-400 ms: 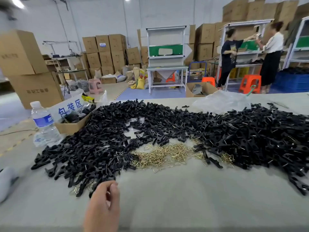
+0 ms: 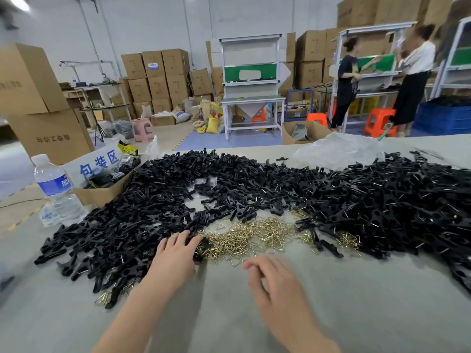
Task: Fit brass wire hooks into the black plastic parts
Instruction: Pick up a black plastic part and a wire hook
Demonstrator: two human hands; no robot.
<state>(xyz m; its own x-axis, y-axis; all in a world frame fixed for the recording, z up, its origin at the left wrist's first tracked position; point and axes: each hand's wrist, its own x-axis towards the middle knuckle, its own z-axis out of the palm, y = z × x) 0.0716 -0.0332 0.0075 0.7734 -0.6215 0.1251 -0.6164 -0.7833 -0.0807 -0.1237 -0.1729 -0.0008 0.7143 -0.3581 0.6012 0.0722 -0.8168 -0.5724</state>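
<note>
Leftmost, a water bottle (image 2: 54,189) is noted on the grey table (image 2: 369,301). Black plastic parts (image 2: 254,182) are heaped across it, with cartons (image 2: 158,72) stacked behind. The left hand (image 2: 175,258) is laid spread-fingered on parts beside the brass wire hooks (image 2: 254,235). The right hand (image 2: 277,284) is blurred and loosely curled.

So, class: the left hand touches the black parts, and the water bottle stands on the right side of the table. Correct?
Not quite: the head view shows the water bottle on the left side of the table. The left hand does touch the black parts.
</note>
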